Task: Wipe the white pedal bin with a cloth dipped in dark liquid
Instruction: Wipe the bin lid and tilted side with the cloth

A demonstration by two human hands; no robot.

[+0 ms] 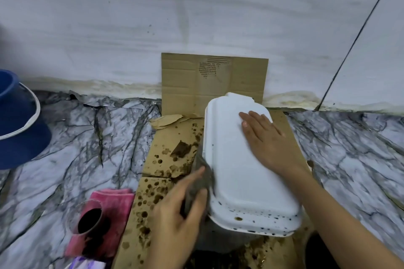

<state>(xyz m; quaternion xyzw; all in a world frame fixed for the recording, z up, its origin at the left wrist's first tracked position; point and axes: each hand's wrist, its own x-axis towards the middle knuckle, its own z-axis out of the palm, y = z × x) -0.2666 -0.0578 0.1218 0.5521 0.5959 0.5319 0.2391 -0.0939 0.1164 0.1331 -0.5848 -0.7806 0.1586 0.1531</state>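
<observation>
The white pedal bin stands on brown cardboard, seen from above, its lid shut and dotted with dark drops along the near edge. My right hand lies flat and open on the far part of the lid. My left hand grips a grey, wet cloth and presses it against the bin's left side. The cloth is motion-blurred. A clear cup of dark liquid stands at the lower left.
Stained cardboard covers the marble-pattern floor, and another sheet leans on the wall. A pink cloth lies under the cup. A blue bucket sits at the far left.
</observation>
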